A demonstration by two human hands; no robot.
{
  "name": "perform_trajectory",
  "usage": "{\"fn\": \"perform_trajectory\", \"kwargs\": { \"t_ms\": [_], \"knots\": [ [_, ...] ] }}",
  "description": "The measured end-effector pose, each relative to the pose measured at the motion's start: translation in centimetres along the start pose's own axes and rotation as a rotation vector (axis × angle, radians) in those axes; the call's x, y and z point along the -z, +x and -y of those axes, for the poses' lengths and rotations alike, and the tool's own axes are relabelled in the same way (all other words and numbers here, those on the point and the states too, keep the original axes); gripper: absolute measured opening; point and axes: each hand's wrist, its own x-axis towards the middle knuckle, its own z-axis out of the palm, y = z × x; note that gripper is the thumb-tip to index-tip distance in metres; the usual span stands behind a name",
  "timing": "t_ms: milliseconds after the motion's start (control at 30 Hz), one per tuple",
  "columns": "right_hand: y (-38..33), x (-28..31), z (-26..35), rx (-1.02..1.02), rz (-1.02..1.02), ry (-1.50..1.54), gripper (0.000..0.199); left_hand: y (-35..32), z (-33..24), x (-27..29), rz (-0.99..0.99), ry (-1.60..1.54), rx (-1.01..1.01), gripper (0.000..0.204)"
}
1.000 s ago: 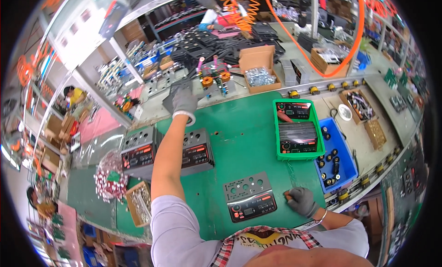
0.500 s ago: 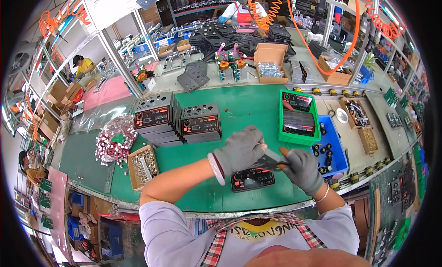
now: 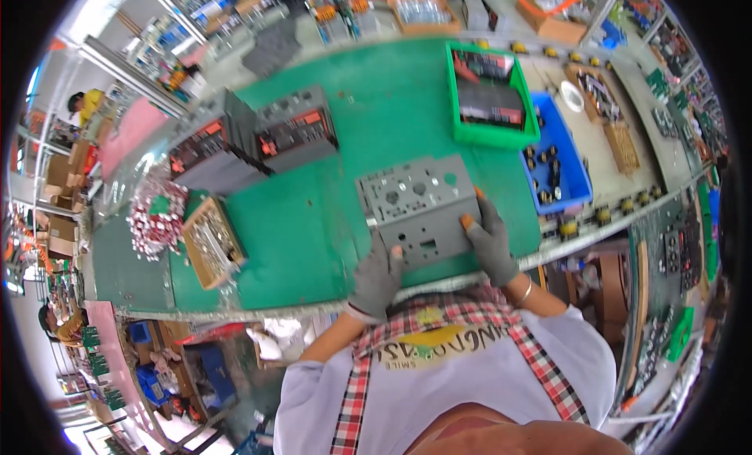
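Note:
A bent grey sheet-metal panel (image 3: 423,208) with round and square cut-outs lies low over the green bench, close to its near edge. My left hand (image 3: 376,279), in a grey glove with bare fingertips, is closed on the panel's lower left edge. On the right side, my right hand (image 3: 492,243), gloved alike, grips the panel with a finger over its face. What lies beneath the panel is hidden.
Two stacks of grey panels with black labelled fronts (image 3: 294,130) stand at the left. Nearby are a carton of metal parts (image 3: 213,239) and a red-and-white bundle (image 3: 157,212). A green bin (image 3: 495,134) and a blue bin (image 3: 576,184) sit at the right.
My hands have moved apart and nearer to me, from a dark thin piece held between them to the grey panel. The black-fronted panel below them no longer shows. The view has tilted down.

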Motion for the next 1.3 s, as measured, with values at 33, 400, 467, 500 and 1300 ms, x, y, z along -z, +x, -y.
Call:
{"fn": "perform_trajectory", "kwargs": {
  "t_ms": [33, 400, 467, 500, 1300],
  "knots": [
    [-0.2, 0.1, -0.6, 0.174, 0.013, -0.237, 0.052, -0.3, 0.2, -0.1, 0.042, -0.002, 0.020, 0.040],
    [3.3, -2.2, -4.9, 0.418, 0.047, -0.666, 0.051, 2.8, 2.7, -1.4, 0.023, 0.387, 0.049, 0.038],
    [3.6, -2.4, -5.6, 0.417, 0.046, -0.692, 0.051, 3.1, 3.5, -1.8, 0.069, 0.436, 0.068, 0.039],
    [3.8, -2.7, -5.6, 0.422, 0.053, -0.715, 0.052, 3.2, 4.5, -2.2, 0.042, 0.442, 0.029, 0.042],
    [2.7, -2.9, -5.7, 0.281, 0.080, -0.438, 0.051, 3.9, 4.4, -1.5, 0.078, 0.101, 0.091, 0.034]
  ]
}}
